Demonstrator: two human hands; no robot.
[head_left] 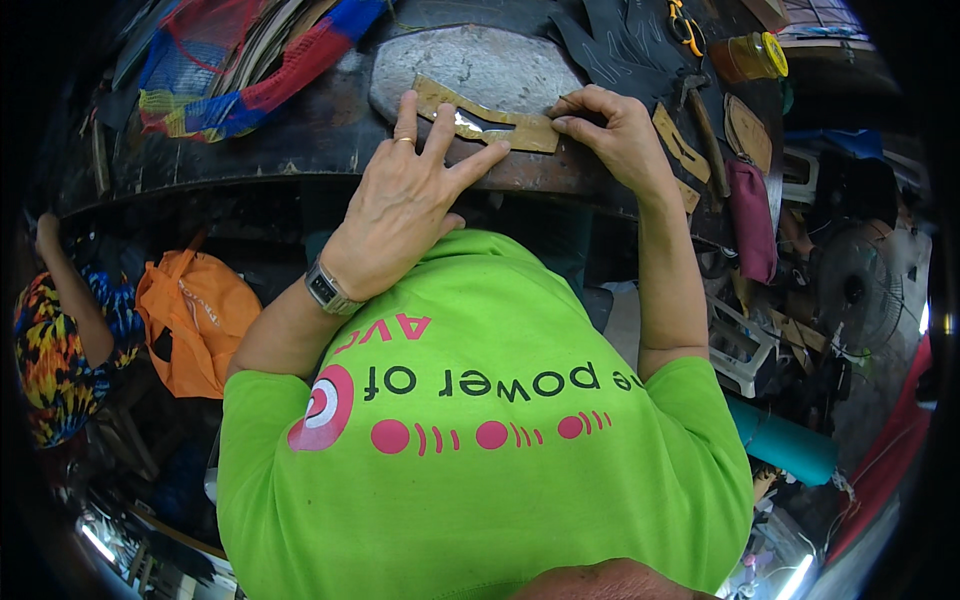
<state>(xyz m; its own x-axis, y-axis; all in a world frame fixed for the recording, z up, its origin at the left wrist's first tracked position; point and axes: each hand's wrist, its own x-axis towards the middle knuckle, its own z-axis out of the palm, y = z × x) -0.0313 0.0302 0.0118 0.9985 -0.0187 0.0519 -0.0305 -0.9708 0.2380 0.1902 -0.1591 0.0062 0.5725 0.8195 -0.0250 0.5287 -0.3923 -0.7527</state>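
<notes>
A tan, curved flat template (536, 133) with a long cutout lies across the near edge of a grey stone slab (478, 62); dark material and a shiny strip show through the opening. My left hand (400, 195) is spread over the template's left part, its fingertips pressing down on it. At the right end, my right hand (625, 135) is closed in a pinch, thumb and forefinger together. What those fingers hold is too small to make out; a thin dark line shows by the fingertips.
On the dark table, black cut pieces (610, 45), orange-handled scissors (686, 28), a yellow-lidded jar (748, 58), a hammer (708, 130) and another template (680, 145) lie right. A mesh bag (230, 85) sits left. Below are an orange bag (200, 320), a fan (860, 285) and another person's arm (78, 290).
</notes>
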